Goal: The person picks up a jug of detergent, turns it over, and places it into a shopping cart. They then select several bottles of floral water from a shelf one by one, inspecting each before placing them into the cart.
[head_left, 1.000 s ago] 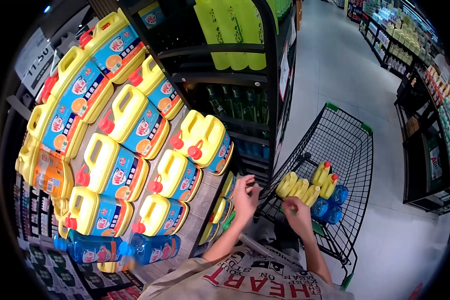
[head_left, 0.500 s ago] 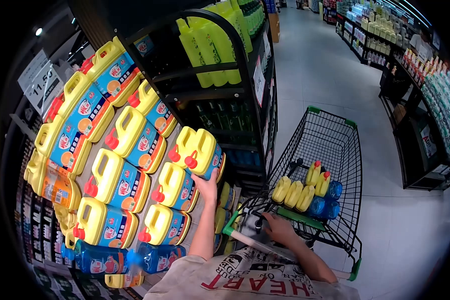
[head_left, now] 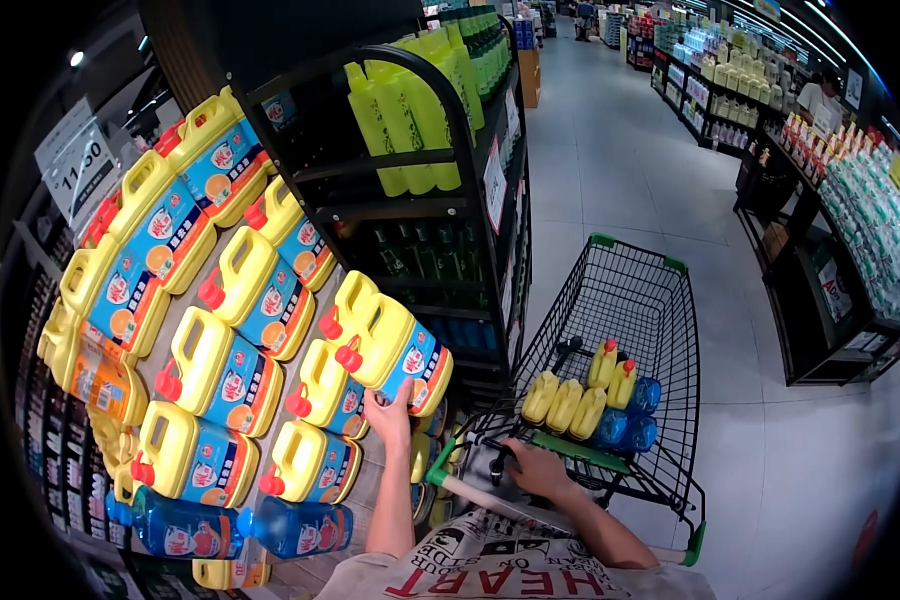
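My left hand (head_left: 390, 412) is closed on the lower side of a yellow jug of dish soap (head_left: 382, 340), its thumb on the blue and orange label. The jug has a red cap and a moulded handle, and it sits tilted at the right edge of the stacked display. Another yellow jug (head_left: 354, 292) is just behind it. My right hand (head_left: 540, 472) is curled beside a black fitting (head_left: 497, 462), just beyond the handlebar of the shopping cart (head_left: 692, 360); what its fingers grip is hidden. Inside the cart lie several yellow bottles (head_left: 564, 402) and blue bottles (head_left: 612, 428).
Rows of matching jugs (head_left: 215, 370) fill the slanted display, with blue jugs (head_left: 305, 525) below. A black shelf rack (head_left: 470, 150) holding green bottles (head_left: 410, 120) stands ahead. The tiled aisle (head_left: 610, 150) runs past it. Another product stand (head_left: 830, 330) is on the right.
The held jug has turned and lifted slightly out from the display, its label now facing more toward me. My view has shifted, while my right hand stays at the cart handle.
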{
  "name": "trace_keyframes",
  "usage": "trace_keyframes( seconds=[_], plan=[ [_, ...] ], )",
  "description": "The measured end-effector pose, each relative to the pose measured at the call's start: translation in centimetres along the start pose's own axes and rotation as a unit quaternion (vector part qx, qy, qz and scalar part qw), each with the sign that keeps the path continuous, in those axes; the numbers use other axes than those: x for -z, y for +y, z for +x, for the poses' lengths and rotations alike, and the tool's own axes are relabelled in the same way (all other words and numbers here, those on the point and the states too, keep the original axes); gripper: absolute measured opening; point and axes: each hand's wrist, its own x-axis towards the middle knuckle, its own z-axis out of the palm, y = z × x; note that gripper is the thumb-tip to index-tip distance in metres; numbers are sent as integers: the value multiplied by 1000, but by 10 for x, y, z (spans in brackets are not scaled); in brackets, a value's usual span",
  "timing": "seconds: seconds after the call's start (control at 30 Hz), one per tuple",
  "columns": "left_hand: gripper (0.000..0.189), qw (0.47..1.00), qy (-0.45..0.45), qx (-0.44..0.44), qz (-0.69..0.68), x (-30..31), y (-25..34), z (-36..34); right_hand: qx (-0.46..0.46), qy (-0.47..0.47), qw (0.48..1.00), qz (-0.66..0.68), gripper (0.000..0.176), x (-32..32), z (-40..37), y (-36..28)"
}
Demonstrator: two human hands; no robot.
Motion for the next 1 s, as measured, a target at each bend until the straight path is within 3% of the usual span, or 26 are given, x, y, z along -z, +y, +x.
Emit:
trace_keyframes(
  seconds=[0.07,0.1,0.2,0.27,0.33,0.4,0.47,0.53,0.6,0.67,0.87,1.0],
  plan=[
    [45,994,-31,26,-100,3,13,-15,135,167,971,102,40,-14,6,10],
    [43,993,-25,21,-110,2,22,-23,82,140,967,194,34,7,2,-6],
    [39,975,-73,72,-196,-1,32,-41,87,265,913,299,29,32,7,-16],
    [38,952,-105,126,-259,-9,27,-57,64,260,837,477,29,43,8,-11],
    [42,923,-155,168,-310,-21,29,-73,4,190,772,606,36,69,-5,-14],
    [46,890,-214,209,-343,-34,23,-90,73,147,695,700,43,72,-9,-2],
    [40,851,-260,266,-372,-47,21,-102,68,139,676,721,47,76,-18,0],
    [39,853,-280,276,-344,-59,19,-112,46,120,632,764,47,74,-23,8],
    [37,853,-309,281,-314,-70,13,-116,31,112,616,780,47,79,-26,20],
    [37,850,-336,280,-294,-80,10,-118,78,138,633,758,46,84,-28,26],
    [40,874,-325,239,-273,-97,8,-130,76,149,619,767,44,74,-29,48],
    [40,876,-294,275,-267,-97,1,-136,62,146,646,747,49,72,-29,48]
  ],
)
